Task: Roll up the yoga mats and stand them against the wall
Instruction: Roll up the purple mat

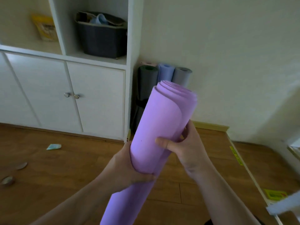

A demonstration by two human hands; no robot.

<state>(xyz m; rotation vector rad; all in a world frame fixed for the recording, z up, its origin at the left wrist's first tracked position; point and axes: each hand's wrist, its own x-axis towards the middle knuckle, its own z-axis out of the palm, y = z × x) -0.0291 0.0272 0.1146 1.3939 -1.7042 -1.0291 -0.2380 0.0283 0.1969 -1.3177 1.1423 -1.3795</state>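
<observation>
Now both hands grasp the rolled purple mat (155,124), tilted: left hand (128,168) wraps it lower, right hand (183,143) higher, near three rolled mats (164,75) standing against the wall (227,54).

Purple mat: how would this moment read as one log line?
purple mat rolled, tilted | left hand and right hand grip it | rolled mats upright in corner
</observation>
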